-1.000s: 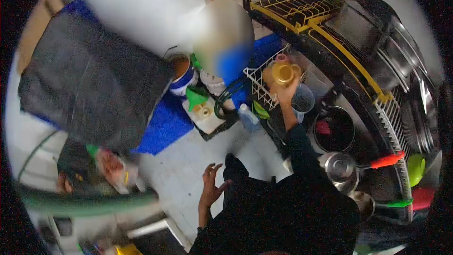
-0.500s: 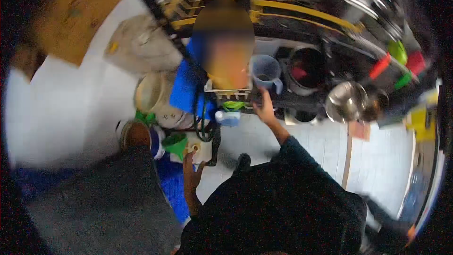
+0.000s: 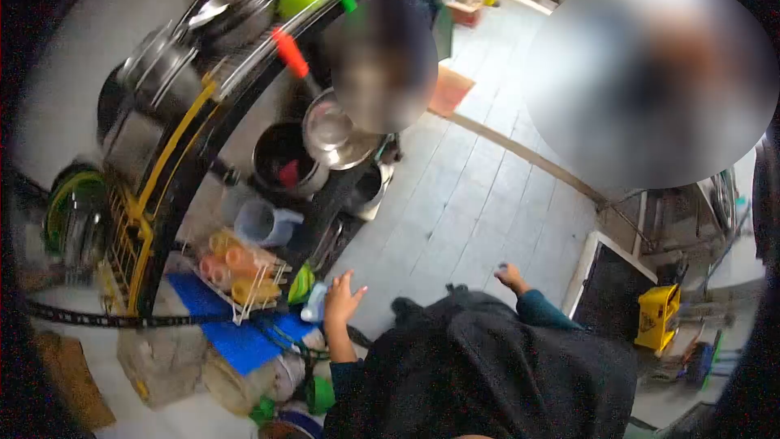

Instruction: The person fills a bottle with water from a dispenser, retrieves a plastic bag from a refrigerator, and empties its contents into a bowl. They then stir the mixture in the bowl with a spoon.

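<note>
My left hand (image 3: 344,302) is raised with its fingers spread and nothing in it. It is beside a pale blue container (image 3: 314,302) and a bright green item (image 3: 301,283) at the rack's edge. Farther left stand a white wire basket (image 3: 258,293) of orange and yellow bottles and a translucent blue jug (image 3: 264,222). Over the floor to the right, my right hand (image 3: 510,278) has its fingers curled in; a small greyish spot shows at the fingertips, but I cannot tell what it is.
The black rack carries a large pot (image 3: 287,161), steel bowls (image 3: 333,134) and a red-handled utensil (image 3: 291,52). A blurred person (image 3: 650,89) is at upper right. Tiled floor (image 3: 455,195) lies ahead, with a yellow mop bucket (image 3: 656,317) at right.
My view has swung to the right. The left hand has left the area by the green funnel and come up beside the rack. My right hand has moved away from the jug, over the floor.
</note>
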### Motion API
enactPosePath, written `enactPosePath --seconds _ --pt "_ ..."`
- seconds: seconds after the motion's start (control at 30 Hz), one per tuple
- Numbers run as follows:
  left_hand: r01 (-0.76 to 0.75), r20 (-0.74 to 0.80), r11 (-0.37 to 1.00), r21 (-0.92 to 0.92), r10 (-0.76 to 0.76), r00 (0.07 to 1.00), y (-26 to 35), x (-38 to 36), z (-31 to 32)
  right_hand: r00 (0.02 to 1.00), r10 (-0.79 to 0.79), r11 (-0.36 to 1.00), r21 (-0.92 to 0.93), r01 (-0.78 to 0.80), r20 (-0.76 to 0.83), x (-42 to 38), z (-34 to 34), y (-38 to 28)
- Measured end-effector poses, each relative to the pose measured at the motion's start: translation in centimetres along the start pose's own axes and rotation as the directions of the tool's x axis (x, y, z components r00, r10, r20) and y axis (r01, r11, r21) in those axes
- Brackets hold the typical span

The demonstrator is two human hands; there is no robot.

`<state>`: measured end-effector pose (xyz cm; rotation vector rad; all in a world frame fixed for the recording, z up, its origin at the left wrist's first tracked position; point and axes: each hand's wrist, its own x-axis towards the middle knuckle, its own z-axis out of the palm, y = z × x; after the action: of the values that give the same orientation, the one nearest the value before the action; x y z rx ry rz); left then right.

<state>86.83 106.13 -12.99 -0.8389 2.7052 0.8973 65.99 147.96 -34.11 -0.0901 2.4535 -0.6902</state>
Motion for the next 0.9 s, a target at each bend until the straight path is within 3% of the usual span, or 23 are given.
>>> enactPosePath --seconds 0.03,0.1,0.13,0.17,0.2,0.23,0.3,0.37,0.43,0.57,0.63,0.73,0.8,0.87,0.9 --pt "-0.027 0.006 1.000 0.011 0.027 1.000 1.7 1.5 0.8 0.997 0.019 1.000 -0.014 -0.020 -0.080 -0.2 -0.3 3.2" --pt "-0.044 0.074 0.999 0.023 0.042 0.996 5.2 4.0 2.5 0.993 0.089 0.996 0.036 -0.086 -0.082 -1.5 -1.0 7.6" --pt "-0.040 0.104 0.999 0.013 0.038 0.994 6.8 4.8 3.8 0.981 0.188 0.981 0.049 -0.190 0.050 -0.9 -1.2 9.9" --pt "-0.031 0.137 1.000 0.002 0.030 0.990 8.5 5.6 5.1 0.958 0.251 0.950 0.153 -0.272 0.142 -1.3 -2.3 10.3" --pt "-0.021 0.166 0.999 -0.025 0.025 0.986 10.0 6.4 6.9 0.966 0.243 0.957 0.141 -0.253 0.090 -1.3 -2.4 10.9" --pt "-0.086 0.200 0.995 -0.052 0.095 0.975 11.6 7.3 8.4 0.927 0.324 0.858 0.356 -0.371 0.187 -1.7 -3.9 9.6" --pt "-0.185 0.272 0.978 -0.101 0.206 0.940 13.6 8.3 11.1 0.927 0.344 0.819 0.435 -0.375 0.151 0.3 -4.3 8.0" --pt "-0.217 0.397 0.955 -0.204 0.283 0.873 14.7 9.8 13.0 0.940 0.241 0.791 0.512 -0.334 0.240 4.2 -5.5 6.1" --pt "-0.131 0.469 0.966 -0.222 0.224 0.854 17.8 11.0 11.7 0.949 0.195 0.752 0.583 -0.308 0.249 8.7 -8.5 0.9" --pt "0.016 0.529 0.993 0.120 -0.078 0.845 23.5 19.4 9.1 0.954 -0.075 0.742 0.655 -0.140 0.289 19.9 -14.1 -7.1" --pt "0.043 0.442 0.988 0.148 -0.105 0.891 25.8 25.7 8.7 0.945 -0.136 0.777 0.624 -0.085 0.299 25.0 -16.8 -9.9" --pt "-0.040 0.370 0.982 0.182 -0.031 0.928 31.2 35.9 7.1 0.963 -0.094 0.809 0.582 -0.074 0.253 31.4 -19.6 -7.8" --pt "-0.153 0.378 0.964 0.218 0.062 0.924 35.5 41.6 6.5 0.975 0.073 0.795 0.578 -0.185 0.211 33.3 -20.0 -3.4" --pt "-0.300 0.363 0.949 0.102 0.245 0.899 40.2 47.0 4.8 0.939 0.220 0.699 0.628 -0.342 0.266 33.8 -22.7 -1.9" --pt "-0.361 0.341 0.931 0.043 0.326 0.882 42.3 49.8 4.2 0.922 0.277 0.693 0.609 -0.386 0.269 35.7 -21.6 2.4"
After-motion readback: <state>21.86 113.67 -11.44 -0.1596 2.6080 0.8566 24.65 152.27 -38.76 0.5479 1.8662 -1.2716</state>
